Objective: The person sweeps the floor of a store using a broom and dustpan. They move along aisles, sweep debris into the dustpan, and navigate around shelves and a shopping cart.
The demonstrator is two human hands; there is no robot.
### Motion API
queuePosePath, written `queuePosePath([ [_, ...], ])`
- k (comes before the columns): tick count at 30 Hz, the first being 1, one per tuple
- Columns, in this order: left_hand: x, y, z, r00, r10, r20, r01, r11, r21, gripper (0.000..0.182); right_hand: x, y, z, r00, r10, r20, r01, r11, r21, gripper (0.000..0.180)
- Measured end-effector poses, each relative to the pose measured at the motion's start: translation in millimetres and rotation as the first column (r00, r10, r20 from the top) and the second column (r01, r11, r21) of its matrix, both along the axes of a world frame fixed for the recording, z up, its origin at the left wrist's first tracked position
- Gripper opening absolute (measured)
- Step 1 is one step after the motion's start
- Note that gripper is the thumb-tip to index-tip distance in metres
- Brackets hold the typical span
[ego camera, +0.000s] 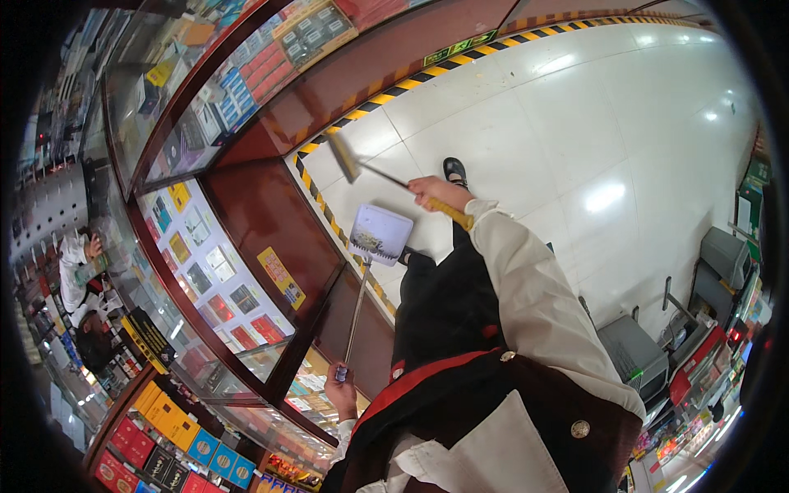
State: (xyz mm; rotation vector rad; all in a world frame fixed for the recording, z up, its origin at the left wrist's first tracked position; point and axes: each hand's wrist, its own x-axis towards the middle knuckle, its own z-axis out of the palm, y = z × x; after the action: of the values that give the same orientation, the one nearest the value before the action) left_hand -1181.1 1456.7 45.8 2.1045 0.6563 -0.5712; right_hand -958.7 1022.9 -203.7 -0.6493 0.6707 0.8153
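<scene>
My right hand (434,192) is closed around the handle of a broom (343,158), near its yellow grip. The broom's head is at the corner of the striped floor border, tilted and slightly blurred. In my left hand (341,387) is the top of a long-handled dustpan (386,223), its handle running up to a pale purple pan beside my shoe. Some debris lies in the pan, near its toothed edge. The broom head is apart from the pan, to its upper left in the view.
Glass display counters with dark red bases (259,209) run along the left and top. Yellow-and-black tape (394,91) edges the white tiled floor (555,123). Grey bins or carts (635,351) stand at the right. Another person (77,271) is behind the counter at the far left.
</scene>
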Motion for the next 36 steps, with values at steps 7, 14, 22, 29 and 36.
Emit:
queuePosePath([
  [7,78,-92,-2,0.996,0.052,0.069,-0.05,0.998,-0.033,0.014,-15,-221,52,0.937,-0.315,-0.152,0.309,0.949,-0.065,0.003],
  [14,150,-150,-2,0.998,-0.05,0.045,0.052,0.998,-0.041,0.016,-38,-299,89,0.81,-0.538,-0.233,0.429,0.815,-0.389,0.018],
  [22,234,-205,-10,0.958,-0.285,0.041,0.282,0.957,0.07,0.013,-23,-289,98,0.932,-0.333,-0.147,0.301,0.932,-0.203,0.012],
  [29,282,-237,-2,0.98,-0.199,-0.014,0.194,0.967,-0.167,0.013,-8,-370,69,0.899,-0.358,-0.251,0.284,0.915,-0.288,0.01],
  [36,323,-228,-28,0.882,-0.469,0.048,0.469,0.883,0.023,0.016,-20,-345,98,0.9,-0.422,-0.111,0.26,0.723,-0.64,0.015],
])
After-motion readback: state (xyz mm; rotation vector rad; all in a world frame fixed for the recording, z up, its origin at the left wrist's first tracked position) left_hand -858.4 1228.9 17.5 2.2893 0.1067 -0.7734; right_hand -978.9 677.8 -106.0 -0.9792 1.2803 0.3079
